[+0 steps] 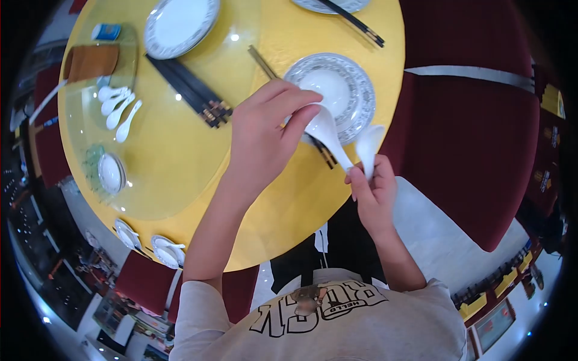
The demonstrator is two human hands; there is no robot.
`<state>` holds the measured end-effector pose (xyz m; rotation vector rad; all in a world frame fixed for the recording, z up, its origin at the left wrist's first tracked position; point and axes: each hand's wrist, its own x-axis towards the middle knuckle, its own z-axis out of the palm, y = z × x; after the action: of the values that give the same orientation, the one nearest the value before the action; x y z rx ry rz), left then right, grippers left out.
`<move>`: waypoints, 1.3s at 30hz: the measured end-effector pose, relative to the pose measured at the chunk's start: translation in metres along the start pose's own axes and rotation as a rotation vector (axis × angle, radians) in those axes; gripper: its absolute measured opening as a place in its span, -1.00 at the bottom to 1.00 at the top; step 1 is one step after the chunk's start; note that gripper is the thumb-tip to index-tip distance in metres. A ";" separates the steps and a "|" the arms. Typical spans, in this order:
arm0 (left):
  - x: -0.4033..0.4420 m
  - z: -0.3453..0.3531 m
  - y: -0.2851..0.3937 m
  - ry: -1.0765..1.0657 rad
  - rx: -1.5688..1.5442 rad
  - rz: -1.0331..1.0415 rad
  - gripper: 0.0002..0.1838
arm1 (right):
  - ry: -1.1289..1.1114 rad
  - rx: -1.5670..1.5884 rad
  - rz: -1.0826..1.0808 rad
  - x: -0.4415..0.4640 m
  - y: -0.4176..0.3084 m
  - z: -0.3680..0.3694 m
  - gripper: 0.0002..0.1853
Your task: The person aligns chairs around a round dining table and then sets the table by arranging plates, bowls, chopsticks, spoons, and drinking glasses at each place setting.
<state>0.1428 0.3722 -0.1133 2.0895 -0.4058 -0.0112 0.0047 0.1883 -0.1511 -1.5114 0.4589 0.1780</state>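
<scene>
Two white soup spoons are in my hands over the near right part of the yellow table. My left hand (268, 123) pinches the bowl end of one spoon (328, 135) between thumb and fingers. That spoon's handle slopes down to my right hand (376, 195), whose fingertips meet its end. My right hand is closed around the handle of a second spoon (368, 144), its bowl pointing up. Just beyond lies a patterned plate (364, 90) with a small white bowl (331, 87) on it. Black chopsticks (325, 153) show partly beneath my left hand and the spoon.
On the glass turntable (180, 174) are stacked plates (180, 27), a chopstick bundle (186, 90), several spoons (124, 123), small stacked dishes (111, 173), glasses (91, 162) and a brown box (93, 63). A maroon chair (463, 138) stands at the right edge.
</scene>
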 end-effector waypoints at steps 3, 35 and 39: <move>0.035 0.036 -0.008 -0.119 -0.069 -0.014 -0.85 | 0.054 0.154 0.018 0.012 0.006 -0.022 -0.81; 0.093 0.065 -0.012 -0.196 0.570 0.136 -0.81 | -0.071 -0.247 0.208 0.067 0.016 -0.035 -0.77; 0.100 0.056 -0.009 -0.142 0.526 0.102 -0.83 | -0.011 -0.295 0.137 0.069 0.020 -0.047 -0.83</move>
<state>0.2304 0.3011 -0.1354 2.5912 -0.6566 0.0084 0.0506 0.1322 -0.1963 -1.7662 0.5460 0.3743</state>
